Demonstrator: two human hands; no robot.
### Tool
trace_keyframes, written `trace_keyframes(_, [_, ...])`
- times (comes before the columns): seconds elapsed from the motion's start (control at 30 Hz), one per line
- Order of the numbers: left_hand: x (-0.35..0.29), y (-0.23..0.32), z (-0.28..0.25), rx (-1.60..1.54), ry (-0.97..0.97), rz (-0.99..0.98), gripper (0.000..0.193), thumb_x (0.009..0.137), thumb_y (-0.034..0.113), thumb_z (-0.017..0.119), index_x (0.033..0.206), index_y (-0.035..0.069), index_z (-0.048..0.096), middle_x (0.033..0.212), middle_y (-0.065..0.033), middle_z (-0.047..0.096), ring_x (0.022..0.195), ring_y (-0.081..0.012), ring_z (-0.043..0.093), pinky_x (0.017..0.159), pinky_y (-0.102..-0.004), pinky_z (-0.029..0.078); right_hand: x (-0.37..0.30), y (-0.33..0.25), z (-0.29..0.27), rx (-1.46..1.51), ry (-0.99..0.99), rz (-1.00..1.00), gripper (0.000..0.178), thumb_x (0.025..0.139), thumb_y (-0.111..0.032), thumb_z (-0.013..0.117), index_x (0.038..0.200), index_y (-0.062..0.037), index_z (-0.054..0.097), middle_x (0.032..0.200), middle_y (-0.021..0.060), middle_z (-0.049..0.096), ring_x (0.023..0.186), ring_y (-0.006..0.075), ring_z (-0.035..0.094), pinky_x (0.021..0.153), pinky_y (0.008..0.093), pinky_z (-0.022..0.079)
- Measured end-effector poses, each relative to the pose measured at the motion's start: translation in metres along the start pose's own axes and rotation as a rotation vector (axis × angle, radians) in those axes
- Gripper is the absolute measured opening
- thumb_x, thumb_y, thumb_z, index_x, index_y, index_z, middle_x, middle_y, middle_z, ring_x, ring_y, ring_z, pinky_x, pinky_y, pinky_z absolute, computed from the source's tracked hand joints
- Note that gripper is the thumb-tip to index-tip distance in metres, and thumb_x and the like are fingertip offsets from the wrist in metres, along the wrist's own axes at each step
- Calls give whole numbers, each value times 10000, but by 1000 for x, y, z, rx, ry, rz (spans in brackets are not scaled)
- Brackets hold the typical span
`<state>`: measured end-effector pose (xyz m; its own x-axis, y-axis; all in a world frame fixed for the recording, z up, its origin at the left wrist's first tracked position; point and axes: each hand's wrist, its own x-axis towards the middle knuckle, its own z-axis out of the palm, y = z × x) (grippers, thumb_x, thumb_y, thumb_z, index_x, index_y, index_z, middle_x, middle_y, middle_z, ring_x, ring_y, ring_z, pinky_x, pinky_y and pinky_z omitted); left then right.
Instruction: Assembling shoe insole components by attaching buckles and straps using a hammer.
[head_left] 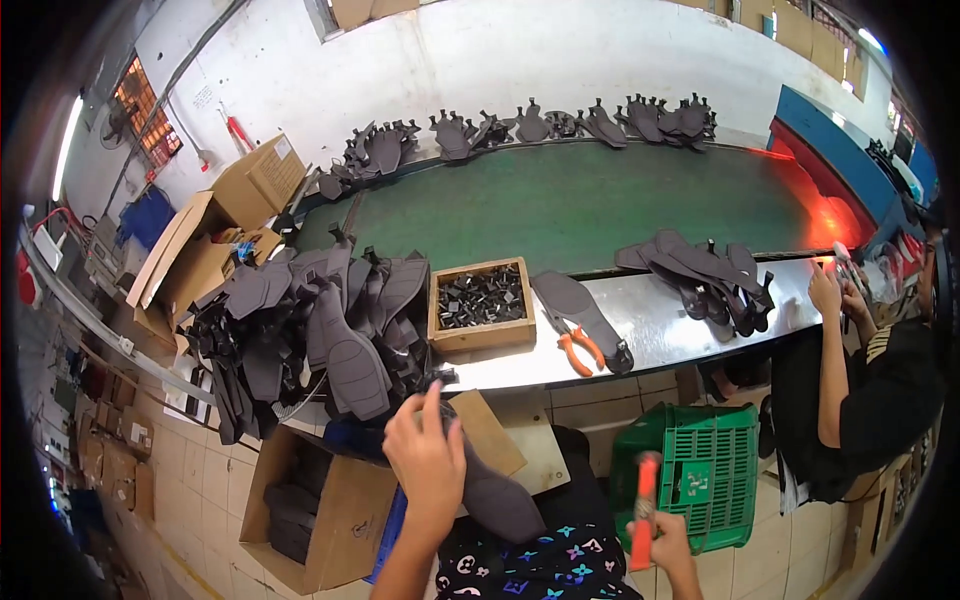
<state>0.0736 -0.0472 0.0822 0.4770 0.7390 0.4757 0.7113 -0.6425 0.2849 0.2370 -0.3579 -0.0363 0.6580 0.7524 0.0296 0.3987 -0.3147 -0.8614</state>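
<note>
1. My right hand [670, 545] clamps a red tool [647, 482]
2. My left hand [425, 465], closure unclear, meets a dark sole [503, 508] below the counter's [665, 345] near edge
3. Heaped soles [345, 355] at its left end seem undone

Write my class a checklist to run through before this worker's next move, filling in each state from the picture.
1. Left hand holding the dark grey sole: ok.
2. Right hand gripping the red-orange tool, apart from that sole: ok.
3. Small dark parts available in the wooden box: ok, plenty there.
4. Orange-handled pliers set down: ok, lying on the bench.
5. Co-worker's hands clear of the worker's: ok, well off to the right.
6. Underside of the held sole sound: cannot tell, it is not shown clearly.
</note>
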Motion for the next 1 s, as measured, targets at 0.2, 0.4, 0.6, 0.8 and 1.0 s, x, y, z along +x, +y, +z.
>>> trace_keyframes(0.2, [171,-19,141,-175,-61,296,102,890,57,584,947,-7,639,943,-221,642,912,-400,626,786,-481,503,20,-5,46,740,104,347,164,920,-93,678,782,-9,649,609,4,608,521,72,572,486,237,419])
trace_keyframes(0.4, [207,-3,185,-169,-258,408,110,830,107,667,883,13,690,873,-203,686,900,-391,659,779,-482,523,56,-29,35,373,279,15,193,875,-116,737,754,9,655,548,54,575,499,58,535,475,270,431])
trace_keyframes(0.6, [202,-40,195,-19,-256,348,116,811,59,669,850,-47,695,841,-249,671,836,-406,662,762,-463,508,100,-53,31,510,101,-57,233,913,-233,722,809,-29,680,522,14,476,489,53,466,462,292,377])
trace_keyframes(0.8, [207,-15,182,-249,-229,394,121,834,57,666,895,-35,717,864,-243,686,808,-380,680,726,-428,517,109,-40,43,497,192,-174,245,928,-223,707,935,22,693,586,55,552,567,45,516,541,269,438])
trace_keyframes(1.0, [218,-10,216,-189,-217,303,110,856,41,618,869,-50,678,879,-284,661,896,-446,657,777,-508,523,110,-57,33,428,200,-64,205,928,-153,676,835,27,703,671,36,673,605,76,600,564,262,474])
